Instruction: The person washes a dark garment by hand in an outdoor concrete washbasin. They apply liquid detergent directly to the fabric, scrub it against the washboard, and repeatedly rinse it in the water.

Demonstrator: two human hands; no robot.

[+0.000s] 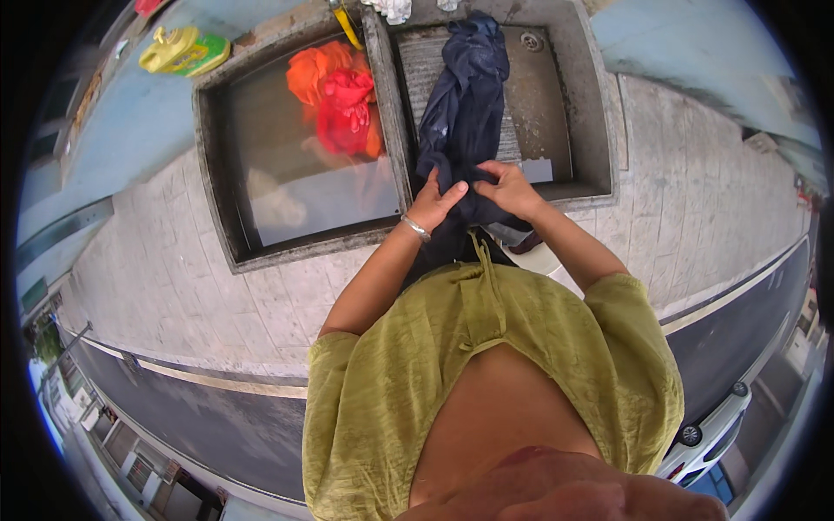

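Right of the grey concrete divider (391, 113) between two basins, a long, bunched length of dark navy cloth (469, 82) lies over a pale ribbed slab (421, 69), its near end gathered at the basin's front edge. The left hand (434, 201), with a silver bracelet (415, 227) at the wrist, and the right hand (511, 191) both have a narrow grip, holding folds of that cloth between thumb and fingers.

To handle it well, I would take full folds rather than thin pinches, keep the hands close together, and let the ribbed slab carry the weight. The cloth looks heavy and may slide if only its end is held.

Left of the divider, murky water (261, 122) fills the other basin, with a bright orange cloth (311, 71) and a glossy red cloth (346, 113) near the divider's far half. A round metal drain (531, 40) sits right of the divider, in the far corner. Well left of the divider, outside the basin, stands a yellow plastic jug (174, 50). Pale stone paving (278, 313) surrounds the divider's near end, and a dark road (217, 417) runs farther behind the person.
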